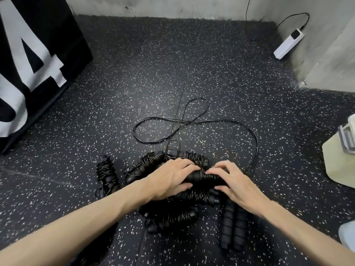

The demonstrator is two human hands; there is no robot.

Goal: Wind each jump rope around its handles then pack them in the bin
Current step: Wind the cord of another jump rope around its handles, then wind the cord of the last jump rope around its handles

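Black foam jump rope handles (201, 178) part-wound with thin cord, left hand (171, 176) and right hand (233, 181) curled gripping them over wound bundles (172, 217), loose cord (172, 123) beyond, speckled black rubber floor (153, 64), grey concrete walls (172, 6)

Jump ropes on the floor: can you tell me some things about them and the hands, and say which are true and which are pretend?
1. Both hands hold one wound rope. True: the left hand and right hand grip the wound rope above the pile.
2. Every rope is wound up. False: a loose cord lies in loops on the floor.
3. The ropes are red. False: they are black.
4. A white power strip lies by the wall. True: the power strip sits at the far right.
5. One bundle lies apart, left of the pile. True: the bundle sits alone.
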